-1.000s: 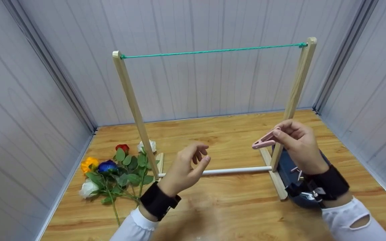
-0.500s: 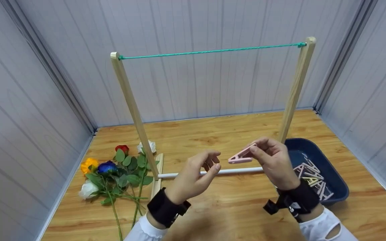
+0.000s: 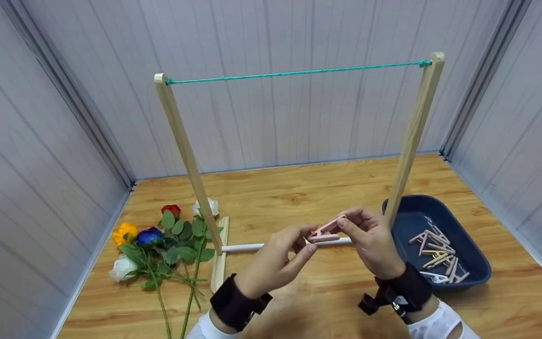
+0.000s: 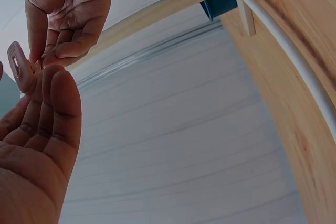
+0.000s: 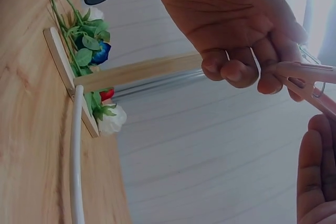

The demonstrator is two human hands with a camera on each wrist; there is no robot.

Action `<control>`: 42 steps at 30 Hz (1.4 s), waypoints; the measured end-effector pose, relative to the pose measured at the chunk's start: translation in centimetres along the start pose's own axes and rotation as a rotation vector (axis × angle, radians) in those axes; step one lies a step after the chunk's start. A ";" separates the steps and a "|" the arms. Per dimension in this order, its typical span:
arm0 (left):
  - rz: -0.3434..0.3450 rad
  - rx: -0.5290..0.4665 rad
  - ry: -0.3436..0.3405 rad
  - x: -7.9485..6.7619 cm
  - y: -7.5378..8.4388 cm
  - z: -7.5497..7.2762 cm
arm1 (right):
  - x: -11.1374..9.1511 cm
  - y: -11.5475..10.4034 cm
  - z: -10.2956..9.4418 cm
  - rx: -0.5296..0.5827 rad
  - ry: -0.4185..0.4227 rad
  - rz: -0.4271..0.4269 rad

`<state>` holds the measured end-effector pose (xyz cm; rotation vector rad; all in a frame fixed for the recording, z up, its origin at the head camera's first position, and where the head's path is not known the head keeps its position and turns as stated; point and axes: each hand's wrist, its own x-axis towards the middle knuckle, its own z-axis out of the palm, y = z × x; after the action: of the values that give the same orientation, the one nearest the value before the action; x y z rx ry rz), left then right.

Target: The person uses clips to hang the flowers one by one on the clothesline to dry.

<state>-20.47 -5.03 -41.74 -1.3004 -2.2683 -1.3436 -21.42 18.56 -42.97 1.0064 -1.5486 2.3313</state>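
Observation:
A pink clothespin (image 3: 326,231) hangs between my two hands, in front of the white crossbar. My right hand (image 3: 370,242) pinches its handle end between thumb and fingers. At its nose end, the curled fingers and thumb of my left hand (image 3: 278,256) close around the tip. The left wrist view has the clothespin (image 4: 21,66) at the far left, partly behind fingertips. In the right wrist view, its metal spring and legs show, and the tip of the clothespin (image 5: 302,72) meets my left fingers (image 5: 270,82).
A wooden frame (image 3: 188,160) carries a green string (image 3: 299,73) across the top and a white crossbar (image 3: 243,247) low down. Right of it, a dark blue tray (image 3: 482,263) holds several clothespins (image 3: 435,256). Artificial roses (image 3: 151,235) lie at left on the wooden table (image 3: 271,188).
My right hand has carried the clothespin left and down from beside the right post. My left hand has shifted right and down, so the gap has gone and its fingers meet the clothespin's tip.

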 end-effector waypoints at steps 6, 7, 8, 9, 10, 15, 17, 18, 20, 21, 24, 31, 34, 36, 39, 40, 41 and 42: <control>0.037 0.026 -0.004 0.0 -0.1 0.4 | -0.5 0.4 0.5 -0.016 0.044 0.031; 0.040 0.031 -0.002 0.0 -0.1 0.5 | -0.5 0.5 0.5 -0.016 0.049 0.035; 0.042 0.035 0.000 0.0 -0.2 0.5 | -0.6 0.6 0.5 -0.014 0.047 0.030; 0.045 0.038 0.004 -0.1 -0.3 0.5 | -0.6 0.7 0.6 -0.016 0.047 0.032; 0.047 0.040 0.008 -0.1 -0.3 0.5 | -0.7 0.8 0.6 -0.019 0.048 0.033; 0.068 0.058 0.023 -0.1 -0.6 0.6 | -0.8 0.9 0.7 -0.042 0.060 0.059; 0.073 0.066 0.023 -0.1 -0.7 0.6 | -0.9 0.9 0.6 -0.033 0.058 0.078; 0.073 0.068 0.022 -0.1 -0.7 0.5 | -0.9 0.8 0.6 -0.026 0.053 0.084; 0.069 0.075 0.021 -0.2 -0.8 0.4 | -0.9 0.7 0.4 -0.008 0.025 0.088; 0.065 0.077 0.022 -0.3 -0.8 0.3 | -0.9 0.6 0.3 -0.004 0.007 0.085; 0.045 0.082 0.024 -0.4 -0.7 0.1 | -0.8 0.4 0.1 -0.043 -0.042 0.069; -0.011 0.102 0.004 -0.5 -0.4 -0.5 | -1.0 0.0 -0.3 -0.225 -0.141 0.014; -0.026 0.114 -0.009 -0.5 -0.4 -0.7 | -1.0 0.1 -0.2 -0.306 -0.164 0.006; -0.022 0.120 -0.020 -0.6 -0.4 -0.8 | -1.0 0.0 -0.1 -0.389 -0.168 0.001; -0.005 0.126 -0.039 -0.6 -0.5 -0.9 | -1.0 -0.1 0.0 -0.486 -0.178 0.002; -0.003 0.129 -0.045 -0.6 -0.4 -0.9 | -1.0 -0.2 -0.1 -0.505 -0.182 0.003; -0.002 0.131 -0.050 -0.6 -0.4 -0.9 | -1.0 -0.2 -0.1 -0.520 -0.187 0.008; -0.003 0.133 -0.057 -0.6 -0.4 -0.9 | -1.0 -0.3 -0.1 -0.529 -0.194 0.013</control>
<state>-20.62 -6.15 -41.82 -1.3071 -2.3530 -1.1481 -20.58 19.02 -43.39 1.0956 -2.0897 1.7104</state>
